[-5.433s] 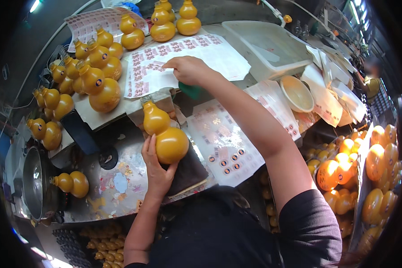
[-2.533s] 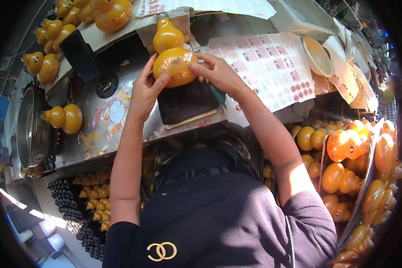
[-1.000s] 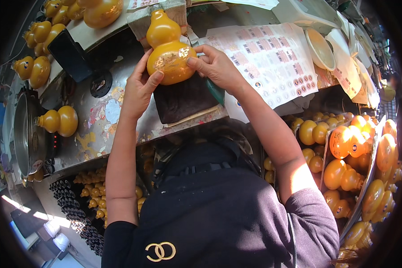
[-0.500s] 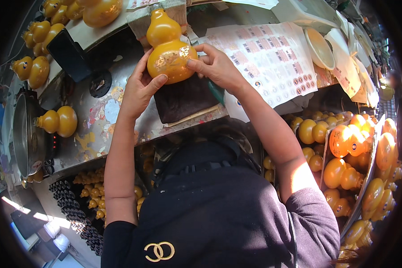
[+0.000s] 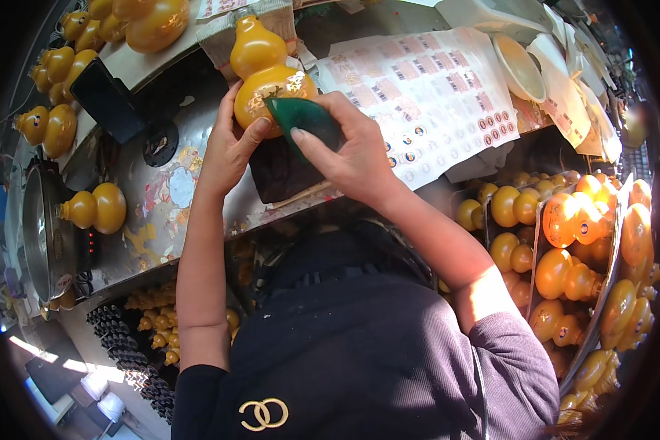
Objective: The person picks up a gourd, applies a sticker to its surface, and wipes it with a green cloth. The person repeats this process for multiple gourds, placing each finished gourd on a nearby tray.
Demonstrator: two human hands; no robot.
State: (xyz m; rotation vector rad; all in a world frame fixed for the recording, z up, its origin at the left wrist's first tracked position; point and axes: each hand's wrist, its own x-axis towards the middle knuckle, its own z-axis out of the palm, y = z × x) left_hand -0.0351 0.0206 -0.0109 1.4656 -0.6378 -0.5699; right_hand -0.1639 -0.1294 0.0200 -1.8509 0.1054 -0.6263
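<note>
A glossy yellow gourd-shaped bottle (image 5: pixel 259 55) lies with its neck pointing away from me, on a cloth-covered rest. Against the left side of its wide lower bulb is my left hand (image 5: pixel 231 147), thumb and fingers curved around it. My right hand (image 5: pixel 356 150) grips a flat green scraper (image 5: pixel 309 123), thumb on top. The scraper's pointed end meets the front of the bulb, where a decal-like marking shows. Below the bulb sits a dark pad (image 5: pixel 282 174), partly covered by the scraper and my right hand.
A sheet of printed stickers (image 5: pixel 433 95) spreads to the right, near a shallow bowl (image 5: pixel 521 67). At left are a phone on a stand (image 5: pixel 108 99), a pan (image 5: pixel 45 231) and another yellow gourd (image 5: pixel 99 207). Racked gourds (image 5: pixel 565 275) stand at lower right.
My right hand has left the gourd's side and picked up the green scraper, bringing it onto the lower bulb. My left hand stays on the gourd.
</note>
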